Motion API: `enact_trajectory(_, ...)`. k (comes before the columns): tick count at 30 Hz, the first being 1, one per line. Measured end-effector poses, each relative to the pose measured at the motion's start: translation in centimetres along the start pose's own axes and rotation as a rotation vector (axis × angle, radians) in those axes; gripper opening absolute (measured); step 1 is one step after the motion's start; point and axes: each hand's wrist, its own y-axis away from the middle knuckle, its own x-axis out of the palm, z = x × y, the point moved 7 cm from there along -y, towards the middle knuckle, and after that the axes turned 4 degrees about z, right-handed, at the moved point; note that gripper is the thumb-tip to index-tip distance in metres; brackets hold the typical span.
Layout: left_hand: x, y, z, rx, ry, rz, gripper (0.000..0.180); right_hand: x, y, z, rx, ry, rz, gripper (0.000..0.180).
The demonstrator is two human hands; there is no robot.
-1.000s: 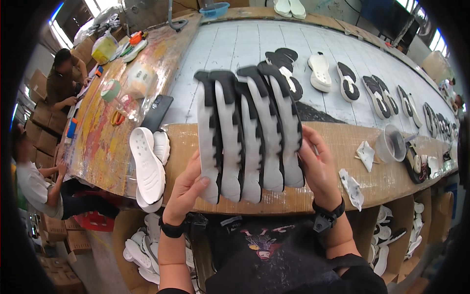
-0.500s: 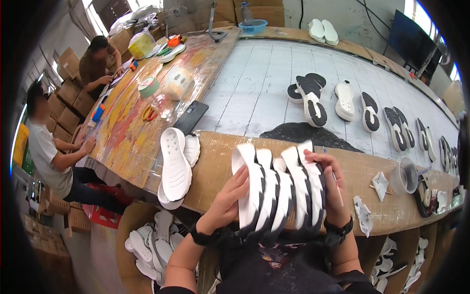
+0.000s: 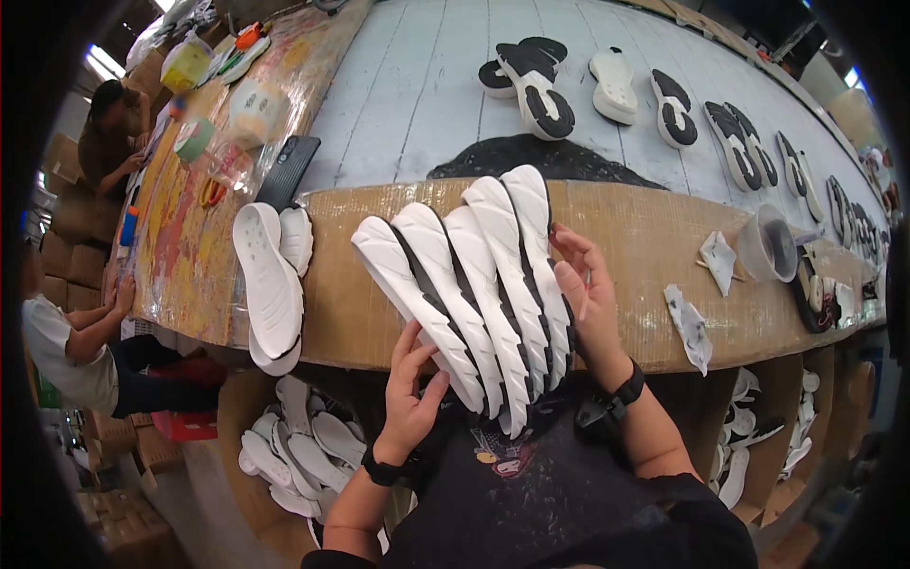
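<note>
A row of several white shoe soles with dark undersides stands on edge, packed side by side and fanned at the far end. It leans over the near table edge toward my body. My left hand presses on the near left side of the row, fingers bent. My right hand lies along the right side, fingers partly curled, with the row between both palms. A thin pale stick seems to lie by the right fingers, too blurred to name. Left of the row rests a white pair of soles, one on the other.
Black-and-white soles stand in a line on the white tabletop. A black phone lies near the white pair. On the right are a clear plastic cup and crumpled paper. Boxes of soles sit below. Two people work at left.
The row of soles has tipped and fanned, its white sides now facing up. My left hand has moved to its near end. The whole view has shifted.
</note>
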Motion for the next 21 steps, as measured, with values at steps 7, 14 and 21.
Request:
enact_trajectory(7,-1.0,-0.4,0.3,-0.309,0.387,-0.357,0.055,-0.8,0.4,-0.1,0.161,0.22,0.058,0.044)
enact_trajectory(14,0.0,-1.9,0.9,-0.4,0.515,-0.099,0.083,-1.0,1.1,0.7,0.216,0.514,0.183,0.044)
enact_trajectory(21,0.1,-3.0,-1.2,-0.269,0.616,-0.148,0.096,-0.2,2.7,2.9,0.128,0.367,0.187,0.048)
